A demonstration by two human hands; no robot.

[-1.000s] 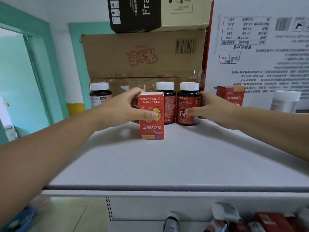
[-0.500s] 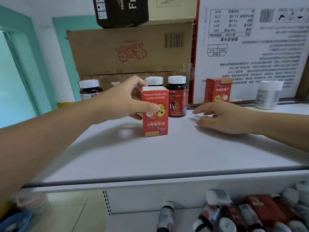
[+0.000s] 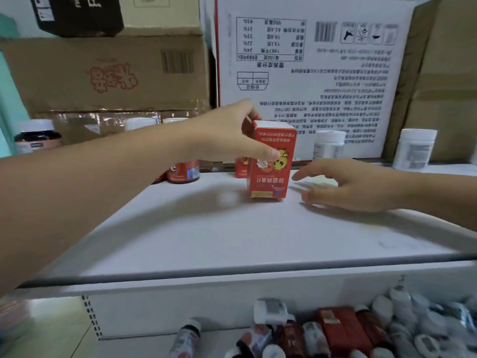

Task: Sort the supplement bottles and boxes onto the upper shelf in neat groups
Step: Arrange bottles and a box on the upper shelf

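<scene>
1. The held box (image 3: 271, 161) is upright near the middle of the upper shelf (image 3: 232, 241), with the left hand (image 3: 227, 135) gripping its top.
2. A second box (image 3: 241, 169) stands just behind it, slightly left.
3. Further left stands a near bottle (image 3: 183, 173), and a far bottle (image 3: 36, 135) is at the shelf's left end.
4. The right hand (image 3: 356, 187) is just right of the held box. Behind it, two jars (image 3: 329, 144) stand before the stacked cartons (image 3: 309, 81).
5. Below, the lower shelf (image 3: 134, 344) holds a heap of bottles and boxes (image 3: 335, 332).

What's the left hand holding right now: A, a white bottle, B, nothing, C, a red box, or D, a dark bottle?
C: the left hand grips the red box, thumb across its front.
</scene>
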